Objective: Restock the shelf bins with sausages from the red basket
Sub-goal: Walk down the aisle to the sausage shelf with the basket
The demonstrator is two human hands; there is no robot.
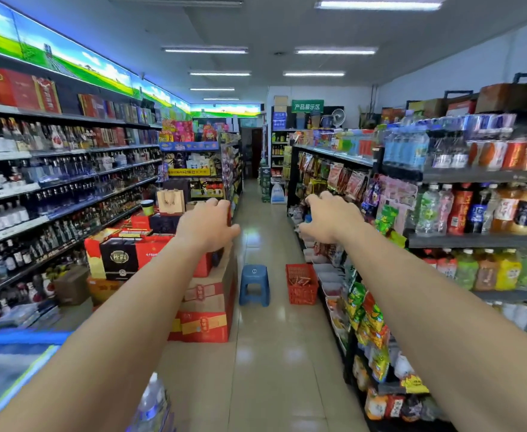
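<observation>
while left hand [207,227] and right hand [330,218] hover loosely curled, empty, i should reach the red basket [301,296] beyond my fingers [315,201], then crouch

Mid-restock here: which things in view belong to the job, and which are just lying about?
Job:
red plastic mesh basket on the floor
sausages inside it
white shelf bins low on the right shelving

Lying about:
blue plastic stool beside the basket
stacked red-and-brown cardboard boxes
glass bottles on the left shelves
</observation>
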